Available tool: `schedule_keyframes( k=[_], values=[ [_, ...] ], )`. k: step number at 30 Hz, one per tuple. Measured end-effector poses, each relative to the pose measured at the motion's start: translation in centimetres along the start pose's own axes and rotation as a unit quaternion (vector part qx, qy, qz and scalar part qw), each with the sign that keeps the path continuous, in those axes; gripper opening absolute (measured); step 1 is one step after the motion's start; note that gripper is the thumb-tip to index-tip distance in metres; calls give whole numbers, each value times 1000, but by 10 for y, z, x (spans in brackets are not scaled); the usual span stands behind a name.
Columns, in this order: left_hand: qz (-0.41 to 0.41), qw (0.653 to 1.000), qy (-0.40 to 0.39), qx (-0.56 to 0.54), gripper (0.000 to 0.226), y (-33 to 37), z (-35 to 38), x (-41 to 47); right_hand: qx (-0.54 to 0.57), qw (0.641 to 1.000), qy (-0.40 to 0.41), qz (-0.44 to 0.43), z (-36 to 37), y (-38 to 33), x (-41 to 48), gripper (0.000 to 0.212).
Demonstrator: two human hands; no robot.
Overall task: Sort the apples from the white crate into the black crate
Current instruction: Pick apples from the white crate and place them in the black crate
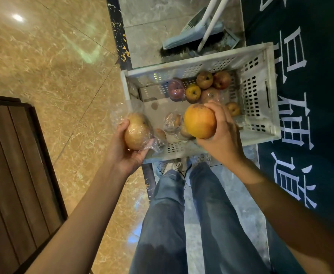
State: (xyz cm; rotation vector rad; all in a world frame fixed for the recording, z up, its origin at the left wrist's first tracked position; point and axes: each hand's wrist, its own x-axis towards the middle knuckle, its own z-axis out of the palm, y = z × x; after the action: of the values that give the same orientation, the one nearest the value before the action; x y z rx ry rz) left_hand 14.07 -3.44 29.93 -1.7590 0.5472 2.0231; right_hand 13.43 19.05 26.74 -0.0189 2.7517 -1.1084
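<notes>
The white crate (259, 91) stands on the floor in front of my feet, with several apples inside, some wrapped in clear plastic. My left hand (125, 153) grips a yellowish apple in plastic wrap (137, 131) over the crate's near left corner. My right hand (221, 133) holds a bare orange-yellow apple (200, 121) above the crate's near side. Red and yellow apples (204, 80) lie at the crate's far end. No black crate is in view.
A dustpan and broom (193, 34) lean behind the crate. A dark mat with white characters (304, 95) lies to the right. A polished tan marble floor (53, 66) spreads to the left, with a dark wooden panel (14, 165) at the far left.
</notes>
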Motion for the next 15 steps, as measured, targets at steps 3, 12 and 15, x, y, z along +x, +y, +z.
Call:
schedule_keyframes(
  k=[3, 12, 15],
  values=[
    [0, 999, 19, 30, 52, -8, 11, 45, -17, 998, -25, 60, 21, 31, 16, 77],
    [216, 877, 100, 418, 64, -20, 27, 236, -43, 989, -98, 103, 112, 158, 77, 82],
    [311, 772, 118, 542, 71, -18, 23, 293, -46, 987, -97, 117, 142, 190, 95, 82]
  ],
)
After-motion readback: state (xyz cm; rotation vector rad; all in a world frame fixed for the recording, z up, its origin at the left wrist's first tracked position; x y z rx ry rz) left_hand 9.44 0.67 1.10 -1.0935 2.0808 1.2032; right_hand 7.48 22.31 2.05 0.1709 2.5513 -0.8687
